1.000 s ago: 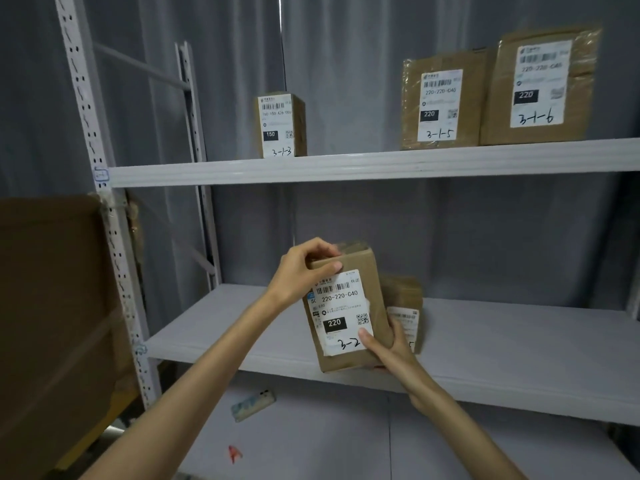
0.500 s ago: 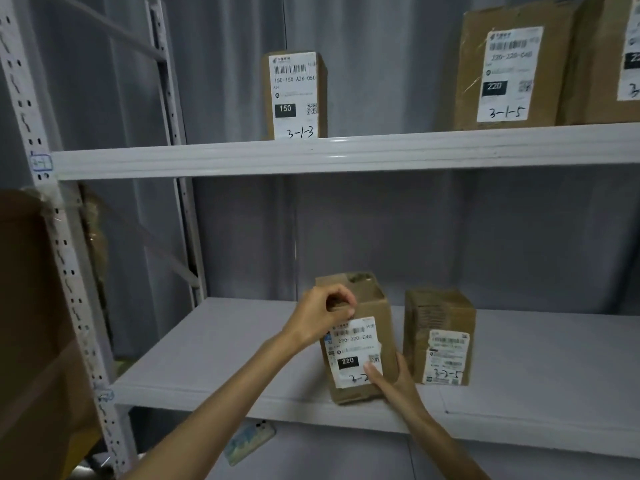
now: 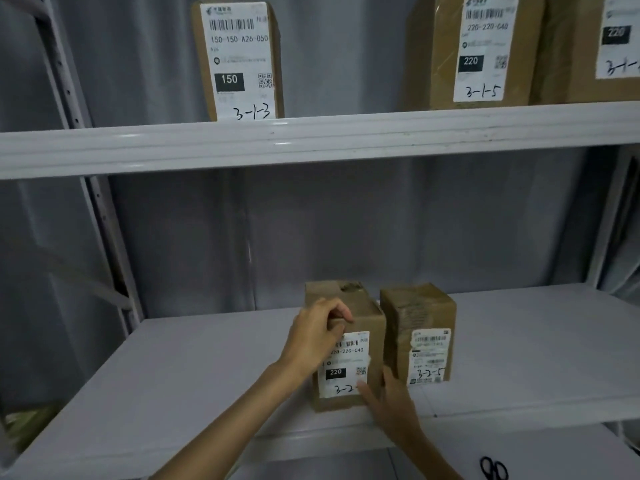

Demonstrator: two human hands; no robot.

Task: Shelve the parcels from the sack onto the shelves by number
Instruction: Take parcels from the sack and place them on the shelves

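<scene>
Grey curtain backs a white rack whose lower shelf carries the parcel being placed, upright and just left of a neighbour marked 3-2-5. The left hand clasps its top front edge while the right hand presses its lower right corner. Sitting near the shelf's front lip, it could tip forward if released carelessly, and a sideways nudge might knock the neighbour.
</scene>
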